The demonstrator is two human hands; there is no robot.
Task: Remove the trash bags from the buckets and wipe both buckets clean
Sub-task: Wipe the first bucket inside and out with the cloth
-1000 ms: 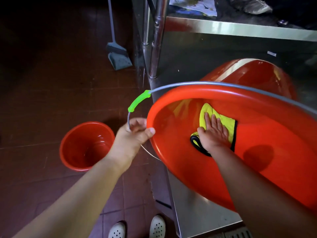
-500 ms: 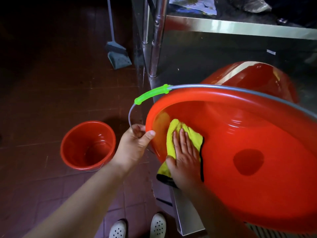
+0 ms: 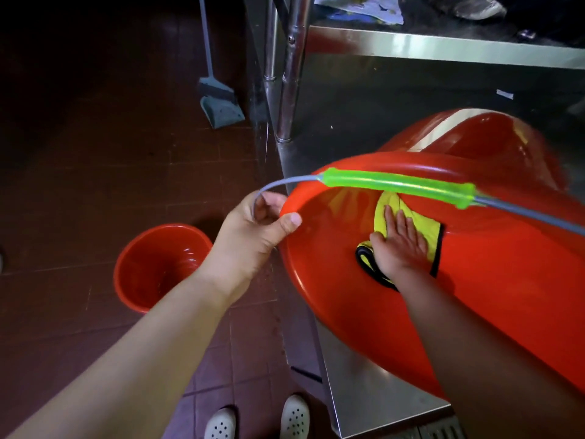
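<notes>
A large red bucket [image 3: 493,280] lies tilted on its side on a steel surface, mouth toward me. My left hand [image 3: 253,231] grips its rim at the left edge. Inside it, my right hand [image 3: 399,248] lies flat, pressing a yellow cloth with black trim [image 3: 421,226] against the inner wall. The bucket's wire handle with a green grip [image 3: 399,185] crosses in front of the mouth. A smaller red bucket [image 3: 158,267] stands upright on the tiled floor at the left, with nothing in it.
The steel table [image 3: 373,403] has an upper shelf [image 3: 443,49] and legs [image 3: 292,74] at its corner. A grey dustpan and broom [image 3: 220,104] lean by the legs. My white shoes [image 3: 294,416] stand at the table's edge.
My right hand slid the cloth from the bucket's near rim back deeper inside. The green handle grip swung right across the mouth. My left hand kept its hold on the rim.
</notes>
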